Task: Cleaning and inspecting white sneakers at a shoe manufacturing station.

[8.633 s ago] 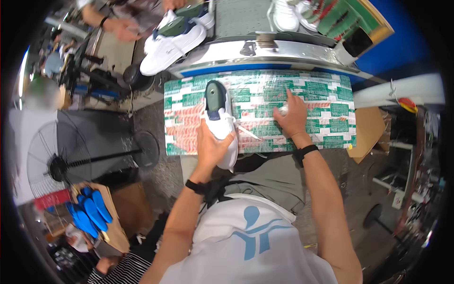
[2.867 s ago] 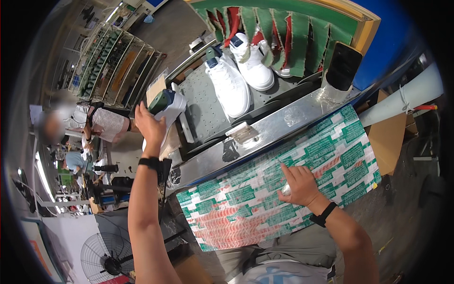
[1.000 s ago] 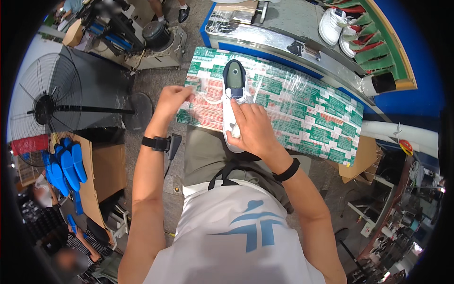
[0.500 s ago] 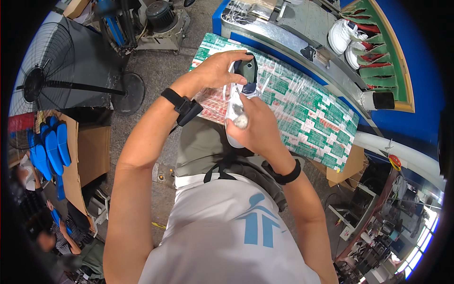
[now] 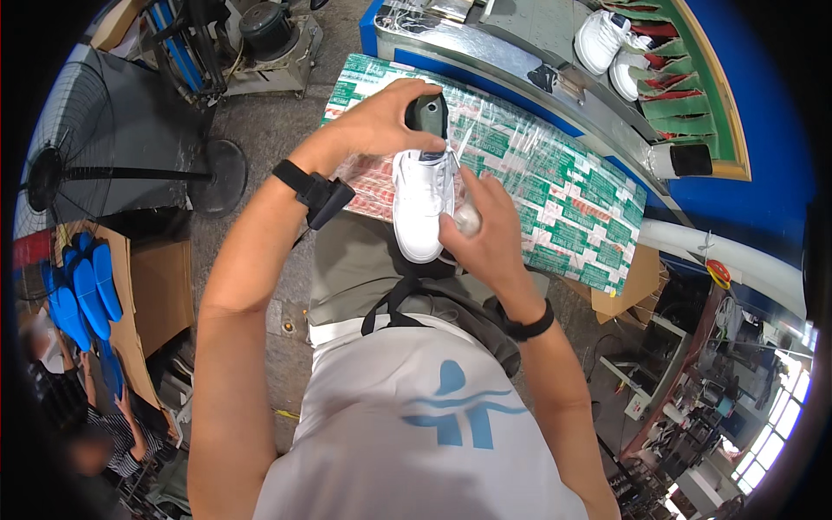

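Note:
A white lace-up sneaker (image 5: 419,212) sits toe toward me over the near edge of the wrapped board. A dark green shoe last (image 5: 427,121) with a hole in its top sticks out of the sneaker's opening. My left hand (image 5: 381,121) grips the last and the collar, thumb across the front and fingers behind the heel. On the sneaker's right side is my right hand (image 5: 490,230), its fingers closed round a small whitish wad (image 5: 469,220) that looks like cloth. Its thumb is beside the sneaker's upper; whether they touch I cannot tell.
Beneath the sneaker lies a plastic-wrapped green and white board (image 5: 555,191), beside a metal-topped machine (image 5: 485,52). White sneakers (image 5: 601,42) stand by green flaps at the far right. A black fan (image 5: 217,178) stands left, near blue insoles (image 5: 87,286) and another person (image 5: 126,433).
My right hand has moved off the top of the sneaker to its right side, uncovering the toe and laces. My left hand keeps its grip. The view has shifted slightly.

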The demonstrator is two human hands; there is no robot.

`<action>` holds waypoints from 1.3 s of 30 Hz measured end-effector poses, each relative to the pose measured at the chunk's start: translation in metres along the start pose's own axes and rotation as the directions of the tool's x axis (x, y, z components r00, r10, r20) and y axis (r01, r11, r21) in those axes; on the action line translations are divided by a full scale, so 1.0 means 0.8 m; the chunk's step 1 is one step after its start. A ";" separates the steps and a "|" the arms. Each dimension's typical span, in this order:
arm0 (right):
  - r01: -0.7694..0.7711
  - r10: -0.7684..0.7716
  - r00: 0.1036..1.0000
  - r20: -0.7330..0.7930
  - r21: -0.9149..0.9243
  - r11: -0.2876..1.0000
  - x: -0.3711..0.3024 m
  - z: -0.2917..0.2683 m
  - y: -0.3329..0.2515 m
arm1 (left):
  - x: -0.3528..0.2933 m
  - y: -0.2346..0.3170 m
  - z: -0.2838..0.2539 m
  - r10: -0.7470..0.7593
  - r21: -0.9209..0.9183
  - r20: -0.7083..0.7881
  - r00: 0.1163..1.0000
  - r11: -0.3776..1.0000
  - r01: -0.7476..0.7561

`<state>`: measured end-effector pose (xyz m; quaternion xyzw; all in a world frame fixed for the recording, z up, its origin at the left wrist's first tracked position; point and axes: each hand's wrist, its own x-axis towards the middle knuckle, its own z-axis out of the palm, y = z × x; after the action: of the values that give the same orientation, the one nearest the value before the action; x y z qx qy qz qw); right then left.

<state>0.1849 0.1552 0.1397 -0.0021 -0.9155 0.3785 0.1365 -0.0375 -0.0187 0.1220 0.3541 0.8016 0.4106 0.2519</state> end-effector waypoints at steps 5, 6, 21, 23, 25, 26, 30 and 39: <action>0.097 -0.076 0.985 0.156 -0.134 0.986 0.003 -0.012 0.017 | -0.002 0.008 0.023 -0.009 0.062 -0.085 0.996 0.998 0.015; 0.140 -0.109 0.973 0.205 -0.147 0.979 -0.004 -0.019 0.020 | -0.003 0.004 0.024 -0.012 0.060 -0.084 0.996 0.998 0.017; 0.033 -0.025 0.989 0.143 -0.048 0.998 -0.017 -0.014 0.008 | -0.006 -0.016 0.020 0.052 -0.097 -0.100 0.994 0.993 -0.062; 0.046 -0.042 0.995 0.093 -0.041 0.998 -0.009 -0.003 0.019 | -0.006 -0.010 0.023 0.041 -0.089 -0.110 0.993 0.995 -0.051; 0.046 -0.042 0.995 0.094 -0.035 0.998 -0.011 -0.001 0.023 | -0.005 -0.009 0.025 0.038 -0.078 -0.114 0.993 0.996 -0.047; 0.047 -0.043 0.994 0.096 -0.031 0.998 -0.011 -0.001 0.024 | -0.005 -0.009 0.026 0.035 -0.069 -0.119 0.992 0.997 -0.043; 0.080 -0.080 0.995 0.057 0.001 0.997 -0.010 0.001 0.021 | -0.009 -0.004 0.024 0.019 -0.048 -0.117 0.993 0.999 -0.025; 0.112 -0.109 0.991 0.082 -0.040 0.993 -0.009 0.003 0.032 | -0.008 -0.008 0.027 0.036 -0.097 -0.117 0.993 0.994 -0.047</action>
<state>0.1887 0.1711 0.1188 0.0605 -0.9271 0.3497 0.1206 -0.0208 -0.0162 0.1061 0.3335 0.7859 0.4746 0.2141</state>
